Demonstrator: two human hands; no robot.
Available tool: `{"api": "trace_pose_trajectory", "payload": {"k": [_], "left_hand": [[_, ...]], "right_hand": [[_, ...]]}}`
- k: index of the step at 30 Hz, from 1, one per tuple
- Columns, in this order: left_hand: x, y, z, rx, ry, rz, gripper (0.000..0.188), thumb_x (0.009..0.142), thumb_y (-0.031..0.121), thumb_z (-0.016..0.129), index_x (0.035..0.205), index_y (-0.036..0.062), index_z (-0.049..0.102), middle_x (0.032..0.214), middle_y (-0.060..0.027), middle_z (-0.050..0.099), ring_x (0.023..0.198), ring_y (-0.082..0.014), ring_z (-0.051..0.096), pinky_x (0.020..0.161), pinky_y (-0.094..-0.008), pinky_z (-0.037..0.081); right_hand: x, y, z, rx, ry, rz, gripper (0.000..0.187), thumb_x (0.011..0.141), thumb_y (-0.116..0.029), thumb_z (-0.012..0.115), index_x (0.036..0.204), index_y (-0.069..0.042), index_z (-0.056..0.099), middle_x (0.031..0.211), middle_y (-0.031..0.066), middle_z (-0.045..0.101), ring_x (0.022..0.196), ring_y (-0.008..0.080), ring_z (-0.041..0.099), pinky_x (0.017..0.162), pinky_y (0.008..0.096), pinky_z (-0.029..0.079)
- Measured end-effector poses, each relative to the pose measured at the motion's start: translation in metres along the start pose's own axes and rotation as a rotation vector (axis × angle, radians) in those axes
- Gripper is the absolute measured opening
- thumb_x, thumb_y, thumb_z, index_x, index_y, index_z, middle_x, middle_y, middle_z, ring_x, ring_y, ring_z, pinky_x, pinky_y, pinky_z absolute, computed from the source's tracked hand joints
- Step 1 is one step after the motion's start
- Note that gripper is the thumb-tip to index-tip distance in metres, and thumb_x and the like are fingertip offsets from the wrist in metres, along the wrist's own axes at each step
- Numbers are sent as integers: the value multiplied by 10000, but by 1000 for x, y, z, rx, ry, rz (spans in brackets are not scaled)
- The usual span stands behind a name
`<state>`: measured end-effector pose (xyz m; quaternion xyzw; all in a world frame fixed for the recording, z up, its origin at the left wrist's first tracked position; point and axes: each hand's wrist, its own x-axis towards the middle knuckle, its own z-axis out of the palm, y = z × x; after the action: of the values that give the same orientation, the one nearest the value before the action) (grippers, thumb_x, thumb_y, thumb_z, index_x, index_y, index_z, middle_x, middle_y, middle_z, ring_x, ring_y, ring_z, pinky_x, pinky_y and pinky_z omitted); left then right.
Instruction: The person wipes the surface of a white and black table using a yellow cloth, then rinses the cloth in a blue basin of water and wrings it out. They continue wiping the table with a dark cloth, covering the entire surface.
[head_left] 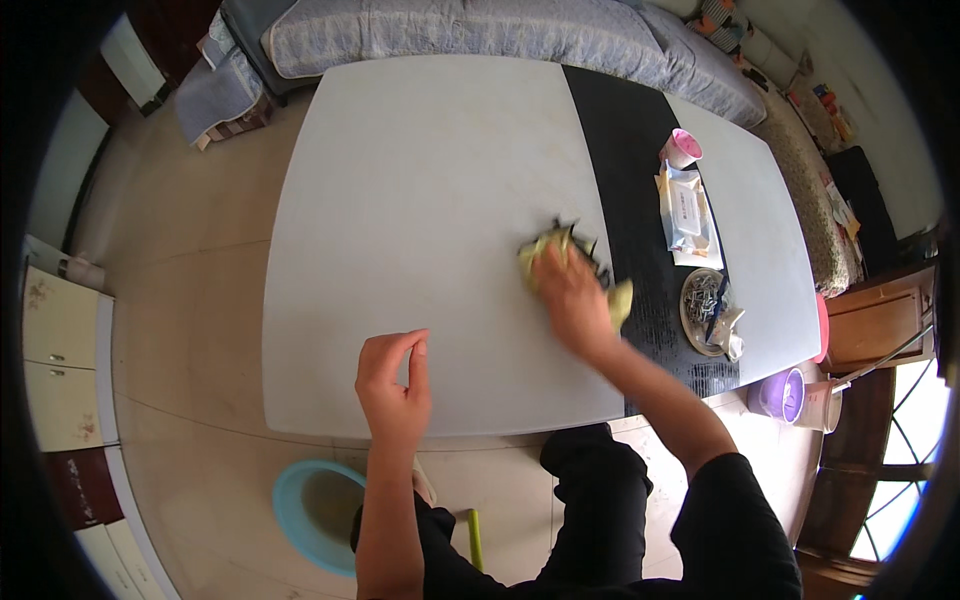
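Looking down, with twelve o'clock at the far side: a large, pale grey bench (430, 200) with rounded edges fills the middle, crossed by a wide black stripe (625, 150) running from one o'clock towards four.

Just off centre, towards two o'clock, a yellow-green cloth with dark, jagged-looking patches (550, 238) lies bunched on the bench, its tail reaching onto the stripe. The right hand (575, 305) is clamped palm-down over it; blur hides how tightly the fingers curl. The left hand (393, 385) is at half past seven, above the near part of the bench, holding nothing visible, thumb and fingertips drawn together.

At two o'clock stands a small pink cup (680, 150); just below it, a white and blue soft packet (686, 215) lies on the stripe. At three o'clock sits a round, shallow dish (689, 325) of small silvery pieces, a crumpled white tissue (732, 335) at its edge. On the floor at seven is a round, light-blue plastic basin (290, 510).

For good wiping, I would judge, spread the cloth flatter under the palm, press evenly, overlap the strokes, and slow down towards three o'clock so the tail does not catch the dish.
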<state>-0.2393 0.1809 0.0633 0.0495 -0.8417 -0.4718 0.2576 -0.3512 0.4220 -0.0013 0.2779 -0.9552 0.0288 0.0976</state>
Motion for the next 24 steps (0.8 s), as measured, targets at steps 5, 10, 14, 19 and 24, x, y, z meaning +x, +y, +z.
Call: {"api": "trace_pose_trajectory", "payload": {"k": [5, 10, 14, 19, 24], "left_hand": [[-4, -6, -3, 7, -26, -66, 89, 851, 9, 618, 910, 43, 675, 852, -60, 651, 804, -212, 595, 712, -307, 479], [2, -5, 8, 10, -41, -36, 93, 852, 5, 614, 910, 44, 676, 854, -58, 650, 801, -204, 596, 712, -302, 478], [3, -3, 7, -30, -12, -41, 90, 853, 10, 620, 913, 45, 676, 861, -54, 652, 807, -197, 596, 715, -299, 478], [2, -5, 9, -80, -7, -45, 87, 855, 17, 623, 917, 47, 675, 855, -58, 649, 805, -205, 594, 709, -302, 479], [-5, -12, 1, -22, -34, -51, 87, 856, 15, 621, 916, 48, 675, 844, -55, 649, 788, -209, 588, 699, -304, 477]], "right_hand": [[-33, -18, -13, 63, -78, -252, 520, 825, -70, 510, 1344, -51, 478, 1445, 198, 375, 1335, 390, 369, 1101, 453, 320], [104, 89, 17, -49, 8, 359, 349, 869, -109, 471, 1201, -18, 528, 1307, 170, 483, 1217, 352, 449, 1005, 424, 400], [130, 112, 55, -198, 134, 463, 368, 894, -164, 483, 1221, 5, 512, 1301, 223, 480, 1213, 409, 465, 1021, 461, 386], [7, 22, 9, -72, 94, 104, 393, 863, -121, 546, 1232, 11, 516, 1322, 245, 466, 1248, 429, 437, 1035, 449, 387], [-22, -14, -10, 89, 19, -42, 440, 840, -107, 572, 1253, 36, 521, 1346, 253, 451, 1260, 450, 425, 1055, 483, 364]]}}
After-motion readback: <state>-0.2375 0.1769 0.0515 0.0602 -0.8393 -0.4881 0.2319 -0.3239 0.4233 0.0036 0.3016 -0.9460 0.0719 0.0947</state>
